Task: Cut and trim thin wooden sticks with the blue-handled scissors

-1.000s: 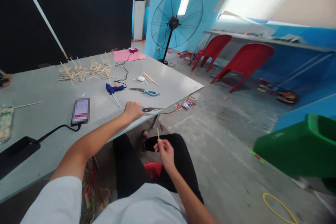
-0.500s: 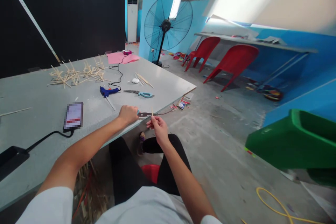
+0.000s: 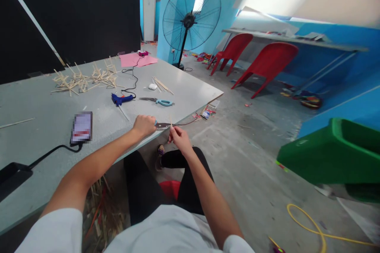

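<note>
My left hand [image 3: 144, 125] is closed at the table's front edge on scissors [image 3: 162, 125], whose dark blade points right; the light blue handle is mostly hidden in the fist. Just past the edge, my right hand [image 3: 179, 137] pinches a thin bamboo stick [image 3: 170, 120], which stands nearly upright against the blade. A second pair of scissors [image 3: 160, 102] with light blue handles lies on the table behind my hands. Left of it rests a blue glue gun [image 3: 121, 99] with a white glue stick in it.
The grey table [image 3: 53, 166] carries joined stick frames [image 3: 86, 80], loose sticks [image 3: 162, 85], a small white case [image 3: 152, 86], pink paper [image 3: 135, 60] and a cabled phone [image 3: 81, 127]. Beyond are a fan [image 3: 189, 20] and red chairs [image 3: 271, 63]. A green bin [image 3: 314, 158] stands right.
The view has tilted slightly downward, so the surroundings sit higher. Both hands keep their grips, and my right hand with the stick stays at the blade, shifted only a little.
</note>
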A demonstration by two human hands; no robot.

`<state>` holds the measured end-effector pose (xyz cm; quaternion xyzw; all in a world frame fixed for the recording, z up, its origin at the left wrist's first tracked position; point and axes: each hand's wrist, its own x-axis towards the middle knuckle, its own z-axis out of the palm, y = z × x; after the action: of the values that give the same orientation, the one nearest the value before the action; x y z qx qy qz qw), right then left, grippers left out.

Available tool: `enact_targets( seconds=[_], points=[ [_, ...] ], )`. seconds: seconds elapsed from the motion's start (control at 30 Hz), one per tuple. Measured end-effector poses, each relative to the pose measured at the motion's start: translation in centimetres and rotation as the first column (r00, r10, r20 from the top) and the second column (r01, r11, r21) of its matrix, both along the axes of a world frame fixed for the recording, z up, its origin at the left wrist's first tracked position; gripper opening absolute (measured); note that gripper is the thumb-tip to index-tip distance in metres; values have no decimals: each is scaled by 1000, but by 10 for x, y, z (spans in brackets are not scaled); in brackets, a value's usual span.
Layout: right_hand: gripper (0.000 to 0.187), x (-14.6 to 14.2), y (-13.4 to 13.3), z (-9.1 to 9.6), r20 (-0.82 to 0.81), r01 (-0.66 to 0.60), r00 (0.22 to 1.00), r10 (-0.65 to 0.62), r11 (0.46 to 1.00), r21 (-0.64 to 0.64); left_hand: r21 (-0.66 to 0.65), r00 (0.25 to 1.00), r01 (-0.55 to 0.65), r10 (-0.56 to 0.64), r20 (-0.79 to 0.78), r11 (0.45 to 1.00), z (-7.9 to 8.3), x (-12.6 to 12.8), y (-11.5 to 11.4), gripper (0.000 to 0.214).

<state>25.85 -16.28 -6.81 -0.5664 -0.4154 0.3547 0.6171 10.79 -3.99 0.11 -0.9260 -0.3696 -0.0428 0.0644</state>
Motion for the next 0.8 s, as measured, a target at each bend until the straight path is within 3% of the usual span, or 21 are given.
enact_targets(
  seconds=[0.33, 0.53, 0.63, 0.8],
  points=[
    [60, -21, 6, -5, -301, 62, 952, -60, 998, -1, -6, 1000, -13, 13, -5, 1000, 1, 2, -1, 40],
    [65, -22, 6, 1, -443, 4, 897, -15, 1000, -27, -25, 1000, -13, 12, -5, 1000, 3, 1, -1, 37],
    [63, -24, 6, 0, -394, 30, 919, -25, 1000, 7, -21, 1000, -9, 9, 0, 1000, 2, 1, -1, 34],
    [55, -25, 7, -8, -92, 53, 995, -48, 997, 56, -16, 1000, -23, 23, 6, 1000, 0, 1, 0, 35]
  ],
)
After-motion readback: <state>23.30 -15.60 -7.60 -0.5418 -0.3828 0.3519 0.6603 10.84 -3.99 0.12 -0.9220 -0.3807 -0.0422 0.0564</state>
